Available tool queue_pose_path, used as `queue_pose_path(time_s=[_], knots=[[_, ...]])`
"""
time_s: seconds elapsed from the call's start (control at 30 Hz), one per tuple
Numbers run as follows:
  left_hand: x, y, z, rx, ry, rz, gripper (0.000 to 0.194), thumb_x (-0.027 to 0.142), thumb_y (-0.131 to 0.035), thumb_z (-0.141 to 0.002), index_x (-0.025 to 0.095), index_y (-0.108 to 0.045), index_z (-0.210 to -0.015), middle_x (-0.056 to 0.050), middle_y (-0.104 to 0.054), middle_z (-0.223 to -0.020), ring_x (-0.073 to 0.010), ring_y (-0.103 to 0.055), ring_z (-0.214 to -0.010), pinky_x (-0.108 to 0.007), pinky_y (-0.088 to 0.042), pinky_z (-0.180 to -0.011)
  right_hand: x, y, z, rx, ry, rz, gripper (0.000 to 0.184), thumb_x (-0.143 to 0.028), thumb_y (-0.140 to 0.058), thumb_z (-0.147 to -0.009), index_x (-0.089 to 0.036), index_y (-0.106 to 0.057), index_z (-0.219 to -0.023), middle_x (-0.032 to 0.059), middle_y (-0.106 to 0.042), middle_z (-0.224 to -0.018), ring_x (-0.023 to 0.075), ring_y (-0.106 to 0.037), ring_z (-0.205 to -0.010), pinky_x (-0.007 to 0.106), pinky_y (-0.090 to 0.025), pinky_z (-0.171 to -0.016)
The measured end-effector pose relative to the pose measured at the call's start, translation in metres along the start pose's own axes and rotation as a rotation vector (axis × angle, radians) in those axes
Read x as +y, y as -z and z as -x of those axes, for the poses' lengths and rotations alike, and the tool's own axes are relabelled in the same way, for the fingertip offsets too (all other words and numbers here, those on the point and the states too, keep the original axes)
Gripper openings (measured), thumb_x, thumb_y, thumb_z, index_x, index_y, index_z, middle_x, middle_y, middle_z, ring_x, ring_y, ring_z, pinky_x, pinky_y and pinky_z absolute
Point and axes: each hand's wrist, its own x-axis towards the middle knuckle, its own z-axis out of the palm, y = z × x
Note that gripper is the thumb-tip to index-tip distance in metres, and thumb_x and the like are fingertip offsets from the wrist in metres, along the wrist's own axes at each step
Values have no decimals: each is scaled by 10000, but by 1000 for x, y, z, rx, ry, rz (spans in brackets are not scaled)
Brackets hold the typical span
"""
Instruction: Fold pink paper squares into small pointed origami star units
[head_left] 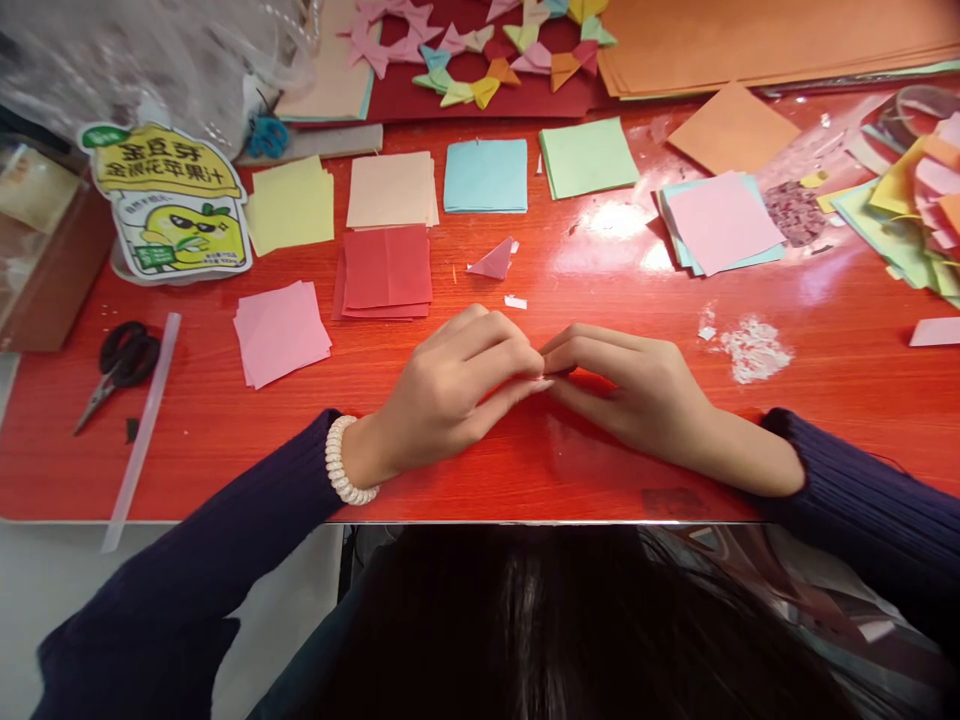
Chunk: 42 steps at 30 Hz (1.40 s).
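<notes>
My left hand and my right hand meet fingertip to fingertip over the red table. Both are closed in a pinch; whatever lies between the fingertips is hidden, with only a tiny pale pinkish edge showing. Just beyond the fingers lies a small folded pink paper piece, with a white paper scrap in front of it. Stacks of red paper squares and pink paper squares sit to the left of my left hand.
Yellow, beige, blue and green paper stacks line the back. Folded paper rings lie behind them. Black scissors, a clear strip and a juice pouch are at left; white crumbs at right.
</notes>
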Motion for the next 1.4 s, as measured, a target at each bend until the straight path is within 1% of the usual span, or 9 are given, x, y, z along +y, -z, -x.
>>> queue_pose_path(time_s=[0.23, 0.43, 0.63, 0.9, 0.97, 1.03, 1.13, 1.27, 1.4], knots=[[3, 2, -3, -64, 118, 136, 166, 228, -570, -827, 160, -571, -675, -9, -562, -677, -106, -510, -633, -248, -437, -607, 1, -4, 2, -61, -4, -18, 85, -118, -497, -868, -156, -549, -813, 35, -581, -767, 110, -544, -660, 218, -437, -590], [-3, 11, -8, -89, 411, 354, 181, 240, -489, -886, 156, -642, -834, -16, -646, -812, -81, -581, -750, -191, -444, -694, 6, 2, -2, -117, -222, -272, 95, -212, -565, -868, -139, -622, -890, 24, -612, -797, 103, -552, -686, 212, -426, -617], [-8, 14, -8, -238, 372, 504, 117, 235, -551, -848, 168, -645, -852, -13, -643, -830, -94, -580, -768, -201, -450, -695, 5, 13, -7, -222, -298, -417, 143, -265, -568, -867, -146, -634, -827, 13, -586, -729, 108, -530, -650, 219, -408, -587], [-6, 12, -7, -339, 320, 484, 148, 242, -517, -867, 159, -627, -812, -18, -628, -820, -85, -577, -740, -187, -446, -689, 4, 14, -7, -338, -210, -425, 143, -235, -576, -863, -138, -637, -777, -8, -532, -666, 80, -473, -581, 199, -368, -543], [-6, 11, -8, -313, 352, 481, 180, 266, -499, -876, 160, -614, -786, -12, -625, -796, -83, -574, -724, -184, -447, -674, 4, 13, -7, -321, -246, -443, 130, -242, -583, -857, -143, -646, -801, -5, -549, -678, 84, -485, -589, 201, -377, -551], [-5, 11, -8, -220, 416, 478, 206, 297, -471, -890, 162, -596, -798, -10, -621, -792, -80, -572, -718, -183, -454, -665, 4, 13, -7, -282, -326, -480, 132, -263, -581, -857, -152, -650, -840, 3, -582, -713, 96, -515, -620, 208, -400, -577], [-5, 8, -5, -113, 448, 397, 188, 349, -559, -834, 167, -577, -874, -12, -623, -827, -85, -569, -719, -194, -469, -663, 2, 13, -7, -188, -409, -511, 148, -292, -576, -856, -161, -642, -878, 16, -620, -788, 118, -557, -694, 226, -429, -624], [-4, 5, -1, -97, 384, 260, 172, 331, -610, -801, 169, -584, -852, -2, -648, -791, -87, -586, -689, -193, -473, -621, -1, 11, -7, -146, -449, -571, 141, -280, -604, -829, -160, -609, -903, 16, -629, -817, 133, -587, -739, 240, -457, -650], [-3, 4, -1, -83, 452, 291, 111, 268, -602, -816, 161, -599, -783, 11, -665, -736, -73, -598, -636, -177, -455, -576, 0, 7, -5, -144, -466, -615, 202, -293, -640, -799, -150, -567, -923, 21, -628, -797, 139, -599, -690, 248, -468, -606]])
